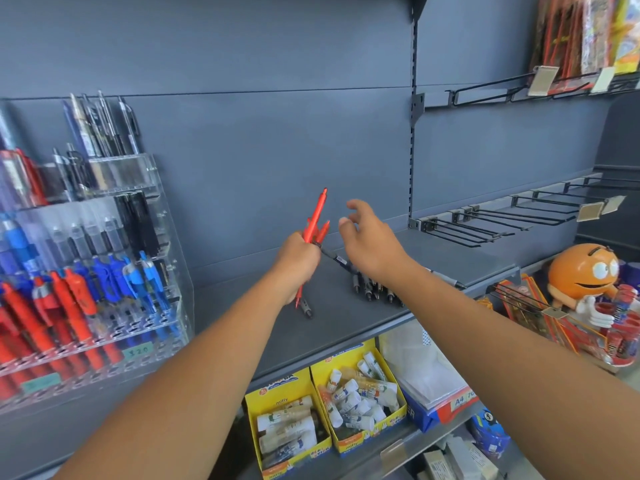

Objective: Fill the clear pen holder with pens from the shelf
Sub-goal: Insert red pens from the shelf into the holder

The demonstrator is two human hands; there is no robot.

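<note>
My left hand (298,262) is closed around a small bunch of red pens (316,218) whose tops point up and whose tips stick out below the fist. Just to its right my right hand (369,242) hovers with fingers spread, holding nothing. Under that hand several dark pens (372,287) lie loose on the grey shelf (332,327). The clear tiered pen holder (104,271) stands at the left of the shelf, with black pens in its upper rows and blue and red pens lower down.
Black wire hooks (491,220) jut out from the wall panel to the right. An orange figurine (585,271) stands at the far right. Yellow boxes of glue sticks (329,407) and a paper pack (433,393) sit on the shelf below.
</note>
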